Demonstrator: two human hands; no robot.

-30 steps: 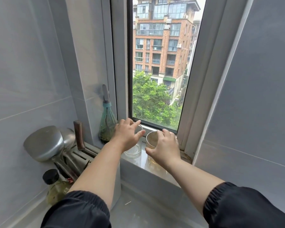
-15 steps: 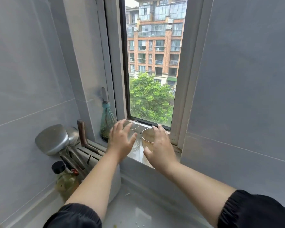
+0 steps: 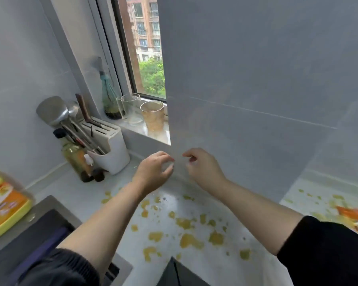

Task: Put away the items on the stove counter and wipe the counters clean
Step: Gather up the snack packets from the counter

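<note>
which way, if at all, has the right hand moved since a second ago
Yes. The right hand has left the amber glass on the windowsill and drawn back toward the person, now below the sill's front edge, holding nothing.

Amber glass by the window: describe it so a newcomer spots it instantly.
Find the window, then its sill. Three vessels stand there: a green bottle, a clear glass, and the amber glass. It is rightmost, beside the grey wall, and the only brown-tinted one.
</note>
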